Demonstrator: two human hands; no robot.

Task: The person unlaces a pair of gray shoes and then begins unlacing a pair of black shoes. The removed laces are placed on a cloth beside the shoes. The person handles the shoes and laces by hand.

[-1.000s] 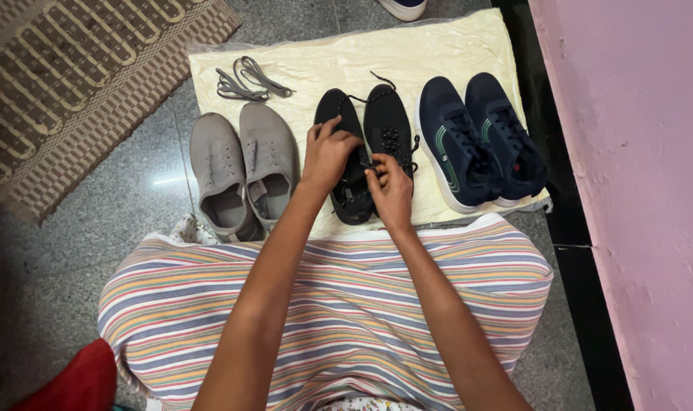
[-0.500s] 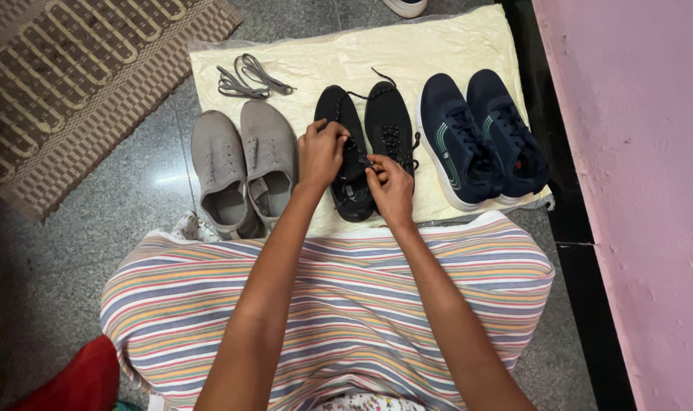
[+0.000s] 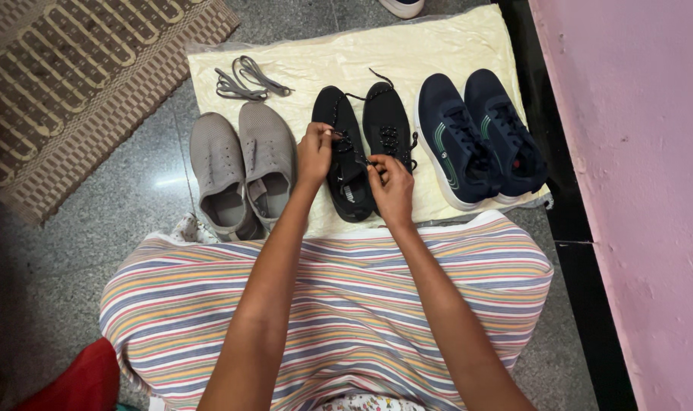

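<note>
Both arms reach forward, left hand (image 3: 316, 154) and right hand (image 3: 391, 185) each pinching the black lace (image 3: 354, 152) over the black shoe (image 3: 345, 160).

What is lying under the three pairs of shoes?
A pale yellow sheet on the grey stone floor lies under the black shoes, navy shoes and grey shoes' toes. The grey heels overhang onto floor. Anything beneath the sheet is covered.
</note>
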